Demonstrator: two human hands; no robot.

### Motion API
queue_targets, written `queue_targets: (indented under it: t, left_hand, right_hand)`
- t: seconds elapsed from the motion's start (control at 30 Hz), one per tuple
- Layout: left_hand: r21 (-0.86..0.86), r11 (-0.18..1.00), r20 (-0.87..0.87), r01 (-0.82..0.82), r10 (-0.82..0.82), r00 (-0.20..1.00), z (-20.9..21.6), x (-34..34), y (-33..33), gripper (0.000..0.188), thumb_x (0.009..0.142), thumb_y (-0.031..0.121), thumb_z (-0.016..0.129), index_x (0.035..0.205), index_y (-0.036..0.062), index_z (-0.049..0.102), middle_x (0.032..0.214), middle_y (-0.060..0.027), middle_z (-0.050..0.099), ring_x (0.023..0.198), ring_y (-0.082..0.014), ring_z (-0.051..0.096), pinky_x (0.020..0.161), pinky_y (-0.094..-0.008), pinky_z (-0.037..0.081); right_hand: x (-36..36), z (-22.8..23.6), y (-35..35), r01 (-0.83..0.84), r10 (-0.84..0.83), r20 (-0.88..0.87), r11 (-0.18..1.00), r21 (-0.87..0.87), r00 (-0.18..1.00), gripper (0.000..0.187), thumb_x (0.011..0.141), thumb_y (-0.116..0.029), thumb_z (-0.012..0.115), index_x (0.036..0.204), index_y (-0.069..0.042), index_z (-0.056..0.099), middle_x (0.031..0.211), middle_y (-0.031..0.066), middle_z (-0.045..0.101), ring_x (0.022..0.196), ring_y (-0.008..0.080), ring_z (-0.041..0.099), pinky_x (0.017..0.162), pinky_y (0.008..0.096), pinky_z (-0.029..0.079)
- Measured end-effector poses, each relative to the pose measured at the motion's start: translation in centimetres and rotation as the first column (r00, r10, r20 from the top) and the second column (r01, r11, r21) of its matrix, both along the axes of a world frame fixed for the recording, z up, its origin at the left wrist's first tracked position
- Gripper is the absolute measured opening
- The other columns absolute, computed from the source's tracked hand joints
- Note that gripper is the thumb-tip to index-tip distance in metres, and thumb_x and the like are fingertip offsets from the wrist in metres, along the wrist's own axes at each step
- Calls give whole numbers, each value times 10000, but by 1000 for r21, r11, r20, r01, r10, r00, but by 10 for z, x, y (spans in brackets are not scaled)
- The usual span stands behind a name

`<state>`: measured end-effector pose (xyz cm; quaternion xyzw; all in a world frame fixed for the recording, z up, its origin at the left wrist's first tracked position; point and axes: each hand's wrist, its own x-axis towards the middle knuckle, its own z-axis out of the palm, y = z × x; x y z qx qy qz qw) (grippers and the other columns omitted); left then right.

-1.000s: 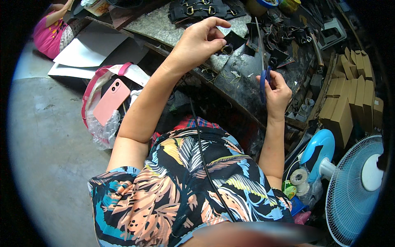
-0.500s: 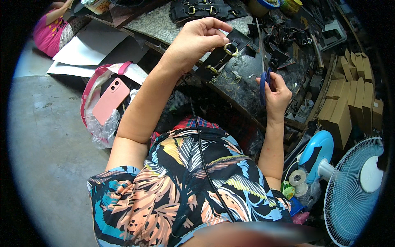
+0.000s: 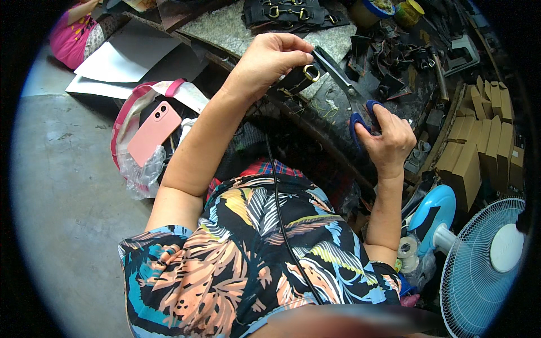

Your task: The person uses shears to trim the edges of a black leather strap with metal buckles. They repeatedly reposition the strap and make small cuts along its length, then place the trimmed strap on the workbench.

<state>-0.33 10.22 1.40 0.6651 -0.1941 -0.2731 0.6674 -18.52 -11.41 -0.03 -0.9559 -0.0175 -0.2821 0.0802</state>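
My left hand [image 3: 265,65] pinches a black strap piece [image 3: 294,78] between thumb and fingers, over the workbench. Brass-coloured hardware [image 3: 311,72] with a ring is fixed to it. A pair of scissors [image 3: 350,91] with blue handles is in my right hand [image 3: 392,142], fingers through the loops. Handles are spread, and the blade tips reach up to the strap beside my left fingertips. Whether they touch it I cannot tell. Pale thread ends [image 3: 332,107] lie on the bench below the blades.
Finished-looking black straps with brass hardware [image 3: 282,12] lie at the back. Black scraps [image 3: 394,84] cover the bench's right side. Brown cardboard boxes [image 3: 465,169] and a fan [image 3: 484,265] stand at right. Left are a bag with a pink phone [image 3: 155,132] and another person [image 3: 73,36].
The scissors have swung from upright to leaning left, their tips now at the strap. My right hand has turned and spread the handles. My left hand still holds the strap.
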Motion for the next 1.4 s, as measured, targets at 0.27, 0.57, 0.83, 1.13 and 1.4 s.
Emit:
queue_targets:
  t: [0.27, 0.57, 0.83, 1.13, 1.4]
  left_hand:
    - [-62, 998, -110, -24, 17, 994, -5, -1, 4, 219, 834, 100, 755, 1034, 10, 740, 799, 14, 680, 634, -16, 536, 563, -177, 395]
    - [-227, 974, -301, -15, -56, 952, 1, -4, 3, 178, 865, 68, 730, 1031, 4, 730, 841, 3, 696, 690, -33, 608, 617, -186, 480]
    - [-41, 957, 999, -287, 29, -45, -3, -8, -9, 203, 743, 73, 684, 942, 114, 693, 863, -27, 653, 791, -245, 634, 689, -344, 547]
    - [217, 951, 949, -220, -154, 274, -39, -6, -5, 317, 836, 144, 729, 1135, 89, 639, 1015, -117, 676, 906, -308, 680, 783, -400, 553]
    - [318, 923, 922, -216, -249, 297, -34, 0, -13, 369, 832, 204, 772, 1178, 151, 656, 938, -87, 664, 813, -252, 695, 709, -356, 558]
  right_hand:
    - [-12, 3, -10, 193, -156, -167, 952, 237, 974, 358, 704, -309, 850, 967, -98, 728, 760, 76, 698, 638, 245, 660, 597, 342, 492]
    - [-25, -9, -3, 186, -147, -207, 965, 183, 967, 304, 765, -266, 822, 984, -80, 725, 764, 101, 709, 619, 254, 673, 592, 350, 510]
    - [-20, -12, -9, 205, -151, -149, 859, 469, 977, 339, 748, -282, 838, 1003, -87, 732, 723, 108, 696, 616, 240, 688, 575, 329, 508]
    - [-19, 4, 0, 225, -170, -334, 965, 134, 927, 324, 744, -358, 821, 954, -126, 738, 740, 110, 714, 663, 284, 707, 610, 370, 538]
    - [-19, 16, -7, 184, -157, -352, 982, 44, 923, 352, 727, -396, 824, 946, -133, 741, 707, 103, 700, 646, 275, 702, 605, 367, 537]
